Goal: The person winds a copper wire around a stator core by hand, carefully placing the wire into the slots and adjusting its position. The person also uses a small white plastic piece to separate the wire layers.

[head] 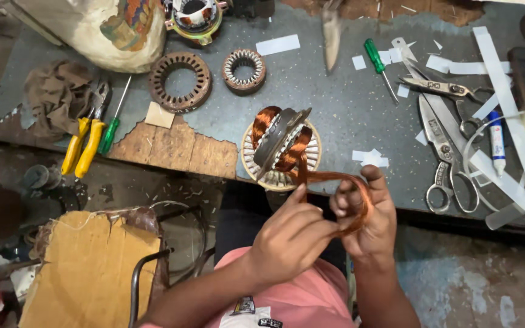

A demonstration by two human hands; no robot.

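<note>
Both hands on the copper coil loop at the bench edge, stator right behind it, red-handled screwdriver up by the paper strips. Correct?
Not quite: the screwdriver by the paper strips has a green handle, not red, as the head view shows. The rest holds: the left hand and right hand both grip the copper coil loop at the bench edge, with the stator right behind it.

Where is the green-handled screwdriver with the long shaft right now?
In the head view, the green-handled screwdriver lies on the grey bench top at upper right, between white paper scraps and the steel scissors.
</note>
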